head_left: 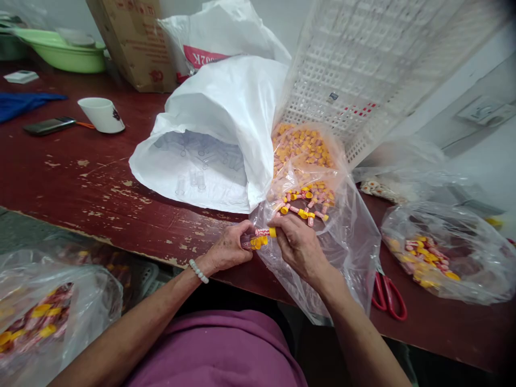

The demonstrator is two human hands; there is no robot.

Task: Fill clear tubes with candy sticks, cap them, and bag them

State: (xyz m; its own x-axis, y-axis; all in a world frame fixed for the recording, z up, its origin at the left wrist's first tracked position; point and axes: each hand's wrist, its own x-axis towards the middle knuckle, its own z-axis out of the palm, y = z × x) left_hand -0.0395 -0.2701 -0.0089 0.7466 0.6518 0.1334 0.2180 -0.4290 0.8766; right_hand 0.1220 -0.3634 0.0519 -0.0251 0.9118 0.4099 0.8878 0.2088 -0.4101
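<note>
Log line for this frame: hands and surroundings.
left hand: holds yellow-ended pieces | right hand: holds red-and-white piece by yellow end | ahead: white sack, clear tubes inside; clear plastic bag | right: red-handled scissors

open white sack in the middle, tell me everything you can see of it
The large open white sack looks like thin, creased plastic. It lies on its side on the worn, dark red table, its wide mouth facing the camera and its upper rim sagging in folds. Several small clear cylindrical tubes lie loose inside. On its right it appears to touch a clear plastic bag of yellow-ended pieces.
</note>
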